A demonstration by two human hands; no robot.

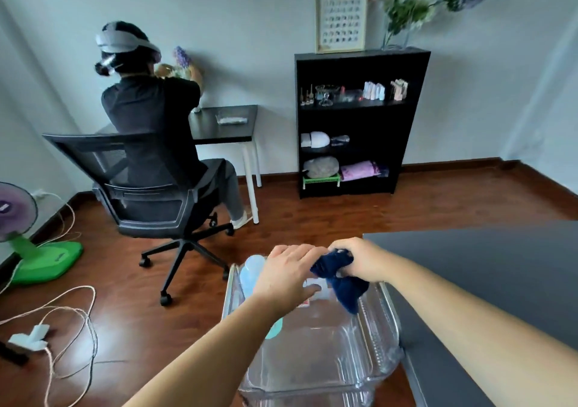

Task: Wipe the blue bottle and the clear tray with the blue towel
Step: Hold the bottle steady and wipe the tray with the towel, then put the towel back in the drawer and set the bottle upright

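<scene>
One blue towel (340, 283) bunched in right hand (364, 262); left hand (287, 276) flat over blue bottle (251, 271).

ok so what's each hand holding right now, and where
The right hand grips the blue towel by its bunched top, the rest hanging into the clear tray. The left hand lies over the blue bottle; a grip cannot be told.

Clear tray (312, 375), access:
- near half of interior: free from above
- far half: taken by left hand (287, 278), right hand (366, 262) gripping blue towel (341, 278)
- left wall: blue bottle (251, 272) lying along it
- right side: grey table (500, 265) edge just beside
- left side: bare floor (156, 328)
</scene>
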